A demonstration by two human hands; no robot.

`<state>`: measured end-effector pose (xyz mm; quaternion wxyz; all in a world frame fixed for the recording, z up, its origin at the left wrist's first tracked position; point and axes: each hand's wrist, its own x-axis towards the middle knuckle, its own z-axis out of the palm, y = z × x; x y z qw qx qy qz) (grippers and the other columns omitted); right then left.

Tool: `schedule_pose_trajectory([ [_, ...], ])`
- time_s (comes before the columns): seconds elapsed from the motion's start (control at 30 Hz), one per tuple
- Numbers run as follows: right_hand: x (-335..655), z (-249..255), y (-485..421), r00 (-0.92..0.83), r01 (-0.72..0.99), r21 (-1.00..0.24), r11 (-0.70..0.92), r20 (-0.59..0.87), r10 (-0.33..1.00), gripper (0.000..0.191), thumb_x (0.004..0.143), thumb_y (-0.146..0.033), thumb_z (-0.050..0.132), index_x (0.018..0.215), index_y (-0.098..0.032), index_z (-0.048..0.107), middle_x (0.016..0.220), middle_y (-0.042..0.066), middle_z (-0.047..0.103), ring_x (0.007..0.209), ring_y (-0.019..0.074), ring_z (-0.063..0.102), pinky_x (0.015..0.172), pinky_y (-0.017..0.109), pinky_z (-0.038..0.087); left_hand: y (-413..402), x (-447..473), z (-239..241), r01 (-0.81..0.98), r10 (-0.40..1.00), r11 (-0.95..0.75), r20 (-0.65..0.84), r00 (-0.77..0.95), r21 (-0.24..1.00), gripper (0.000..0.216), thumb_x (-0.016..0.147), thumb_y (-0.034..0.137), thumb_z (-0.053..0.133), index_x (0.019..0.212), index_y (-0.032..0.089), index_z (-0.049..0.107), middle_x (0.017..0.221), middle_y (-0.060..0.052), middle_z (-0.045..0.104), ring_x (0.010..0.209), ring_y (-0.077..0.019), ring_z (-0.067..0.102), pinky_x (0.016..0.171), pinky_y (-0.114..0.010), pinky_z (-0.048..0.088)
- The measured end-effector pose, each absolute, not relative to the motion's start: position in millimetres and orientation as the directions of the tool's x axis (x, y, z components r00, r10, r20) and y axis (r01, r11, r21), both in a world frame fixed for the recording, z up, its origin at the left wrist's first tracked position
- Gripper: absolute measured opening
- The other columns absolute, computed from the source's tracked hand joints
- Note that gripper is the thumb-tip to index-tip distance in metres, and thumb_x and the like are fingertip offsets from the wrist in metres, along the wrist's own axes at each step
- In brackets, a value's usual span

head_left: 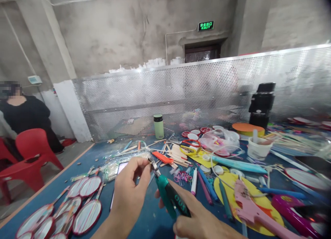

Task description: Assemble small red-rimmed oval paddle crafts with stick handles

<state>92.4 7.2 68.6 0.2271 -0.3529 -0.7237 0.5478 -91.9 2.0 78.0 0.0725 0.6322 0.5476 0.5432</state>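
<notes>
My right hand (192, 211) is wrapped round the green and black handles of a pair of pliers (165, 192), its metal jaws pointing up and away from me. At the jaws, my left hand (133, 183) pinches thumb and forefinger together. Whatever sits between those fingertips is too small and hidden to name. Behind the left wrist a phone (122, 167) lies partly covered. Just beyond the pliers are an orange-handled tool (162, 157) and a heap of wooden craft sticks (178, 154).
Several round red-rimmed discs on sticks (87, 216) lie at left. To the right are markers (194, 181), a pink glue gun (254, 208), a yellow disc (227, 180) and a white cup (258, 148). A green bottle (158, 128) stands before the perforated metal panel (134, 104). A person (28, 111) is beyond red chairs (33, 146).
</notes>
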Motion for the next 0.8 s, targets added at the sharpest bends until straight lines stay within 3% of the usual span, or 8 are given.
schedule_pose_trajectory([
  [0.23, 91.3, 72.7, 7.0, -0.654, 0.288, -0.951, 0.117, -0.106, 0.749, 0.056, 0.054, -0.013, 0.052, 0.11, -0.021, 0.056, 0.105, 0.003, 0.057, 0.099, 0.0234, 0.05, 0.081, 0.031, 0.04, 3.6, -91.7, 78.8, 0.636, 0.763, -0.401, 0.625, -0.167, 0.659, 0.015, 0.086, 0.028, 0.051, 0.078, 0.02, 0.06, 0.068, 0.002, 0.061, 0.061, -0.0107, 0.055, 0.057, -0.02, 0.044],
  [0.4, 90.7, 66.0, 9.3, -0.656, 0.231, -0.972, 0.043, -0.123, 0.744, 0.062, 0.051, -0.014, 0.051, 0.112, -0.022, 0.057, 0.105, 0.003, 0.058, 0.099, 0.024, 0.051, 0.078, 0.031, 0.04, 5.4, -91.2, 77.3, 0.633, 0.772, -0.398, 0.615, -0.159, 0.663, 0.014, 0.085, 0.025, 0.051, 0.076, 0.019, 0.059, 0.067, 0.003, 0.059, 0.06, -0.0106, 0.054, 0.056, -0.02, 0.044],
  [0.8, 87.0, 68.4, 0.1, -0.576, 0.299, -0.946, 0.122, -0.077, 0.814, 0.057, 0.053, -0.019, 0.048, 0.109, -0.02, 0.057, 0.105, 0.005, 0.058, 0.1, 0.0245, 0.052, 0.083, 0.034, 0.041, 7.5, -92.9, 76.2, 0.594, 0.81, -0.381, 0.565, -0.154, 0.708, 0.012, 0.085, 0.024, 0.05, 0.078, 0.019, 0.058, 0.068, 0.004, 0.057, 0.063, -0.0102, 0.052, 0.06, -0.021, 0.043],
])
